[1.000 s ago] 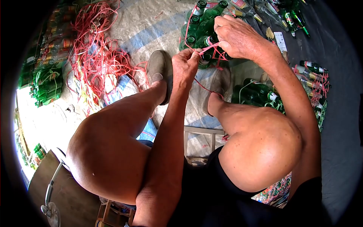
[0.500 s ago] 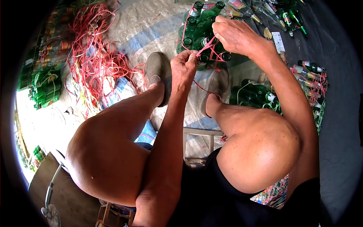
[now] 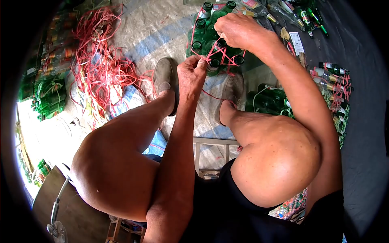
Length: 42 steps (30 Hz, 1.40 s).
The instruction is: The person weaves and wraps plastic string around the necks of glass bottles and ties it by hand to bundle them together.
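Left hand (image 3: 192, 77) and right hand (image 3: 243, 33) grip the pink cord (image 3: 213, 49) between closed fingers — it runs across the upright green bottles (image 3: 199, 31) at the top centre of the frame. Below them are two shoes (image 3: 165, 75); a tangled red heap (image 3: 107, 65) lies at upper left — loose clear bottles (image 3: 274, 10) at upper right.

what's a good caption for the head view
Left hand and right hand work pink string around standing green bottles
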{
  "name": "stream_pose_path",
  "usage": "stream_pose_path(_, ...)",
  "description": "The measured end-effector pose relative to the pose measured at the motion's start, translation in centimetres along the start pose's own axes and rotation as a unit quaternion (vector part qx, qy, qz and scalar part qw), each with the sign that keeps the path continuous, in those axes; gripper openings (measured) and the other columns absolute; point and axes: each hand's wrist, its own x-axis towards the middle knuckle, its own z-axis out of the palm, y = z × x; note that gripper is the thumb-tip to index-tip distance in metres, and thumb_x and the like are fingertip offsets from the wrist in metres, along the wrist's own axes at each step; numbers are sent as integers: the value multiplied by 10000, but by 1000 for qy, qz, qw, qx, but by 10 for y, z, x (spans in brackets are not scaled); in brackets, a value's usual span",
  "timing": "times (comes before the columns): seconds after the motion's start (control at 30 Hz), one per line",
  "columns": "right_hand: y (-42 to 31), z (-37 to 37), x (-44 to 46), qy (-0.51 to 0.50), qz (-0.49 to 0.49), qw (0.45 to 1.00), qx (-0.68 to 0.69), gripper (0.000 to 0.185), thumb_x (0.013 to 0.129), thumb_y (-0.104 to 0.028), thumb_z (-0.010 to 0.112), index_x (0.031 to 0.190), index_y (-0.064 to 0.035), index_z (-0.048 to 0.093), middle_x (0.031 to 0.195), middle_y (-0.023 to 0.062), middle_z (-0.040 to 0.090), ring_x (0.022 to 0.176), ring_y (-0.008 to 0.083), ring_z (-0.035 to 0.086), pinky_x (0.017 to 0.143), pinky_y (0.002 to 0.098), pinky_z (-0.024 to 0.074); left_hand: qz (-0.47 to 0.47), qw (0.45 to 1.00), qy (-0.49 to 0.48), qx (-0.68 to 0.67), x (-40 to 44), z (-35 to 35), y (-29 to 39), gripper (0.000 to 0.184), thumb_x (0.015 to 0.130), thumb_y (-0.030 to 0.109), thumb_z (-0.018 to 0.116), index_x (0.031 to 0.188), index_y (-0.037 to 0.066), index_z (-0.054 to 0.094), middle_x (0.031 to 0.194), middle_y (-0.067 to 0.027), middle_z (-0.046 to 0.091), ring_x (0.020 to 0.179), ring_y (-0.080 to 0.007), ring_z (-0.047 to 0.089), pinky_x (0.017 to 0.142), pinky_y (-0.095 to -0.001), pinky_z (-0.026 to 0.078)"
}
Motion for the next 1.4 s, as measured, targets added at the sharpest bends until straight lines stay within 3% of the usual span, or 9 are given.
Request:
stream_pose_path(0.27,1,10,-19,-10,58,995,78,159,906,-91,627,1014,-71,744,1019,196,732,997,441,689,834,532,554,55,992,13,114,6,-20,11,267,960,195,745,977,-72,753,762,6,660,689,-63,540,623,-260,449)
stream_pose_path(0.37,-7,23,-43,109,89,973,183,177,922,-94,604,1046,-59,724,1008,201,719,969,452,678,815,540,545,58,979,17,194,-1,-20,32,281,953,210,752,987,-69,752,785,-25,701,702,-82,578,650,-279,482)
stream_pose_path(0.47,-25,29,-70,144,107,964,196,167,940,-153,626,1030,-28,690,1023,182,676,963,447,656,823,525,535,95,970,7,223,7,-27,25,282,943,211,739,984,-68,750,769,-64,714,698,-100,596,659,-291,497)
stream_pose_path(0.57,-29,57,-85,213,50,961,168,155,929,-178,679,940,-24,678,962,130,630,963,369,603,833,469,518,112,940,-22,322,12,-34,41,252,871,248,716,946,15,780,798,-203,736,718,-297,745,700,-372,565)
stream_pose_path(0.6,-28,61,-89,212,32,964,160,147,926,-175,685,922,-29,675,943,119,621,949,352,588,826,460,514,113,927,-23,357,12,-36,47,247,858,262,690,929,46,787,808,-199,731,738,-341,738,716,-384,571)
stream_pose_path(0.7,-32,69,-94,222,23,963,153,145,920,-179,701,843,-68,648,905,86,597,897,321,549,782,445,502,128,904,-61,404,11,-46,65,243,888,172,663,939,-48,752,715,-103,700,677,-111,616,647,-307,507)
stream_pose_path(0.97,-36,73,-94,175,84,968,160,83,902,-146,662,837,-99,684,919,58,642,989,324,599,800,447,542,146,854,-133,482,26,-40,103,256,861,209,662,912,-20,765,673,-126,671,623,-151,626,616,-345,511)
stream_pose_path(1.17,-37,85,-92,236,69,954,175,57,889,-154,666,913,-107,689,949,56,655,979,333,602,815,457,543,229,744,-224,586,71,-22,128,240,793,214,723,769,-25,728,610,-188,624,537,-212,610,580,-390,510)
stream_pose_path(1.4,-31,97,-89,341,-17,929,142,174,846,-132,701,827,-95,532,808,75,560,805,312,555,744,431,464,249,668,-312,628,107,-1,146,189,765,180,746,843,14,788,720,-151,725,639,-219,694,651,-394,552)
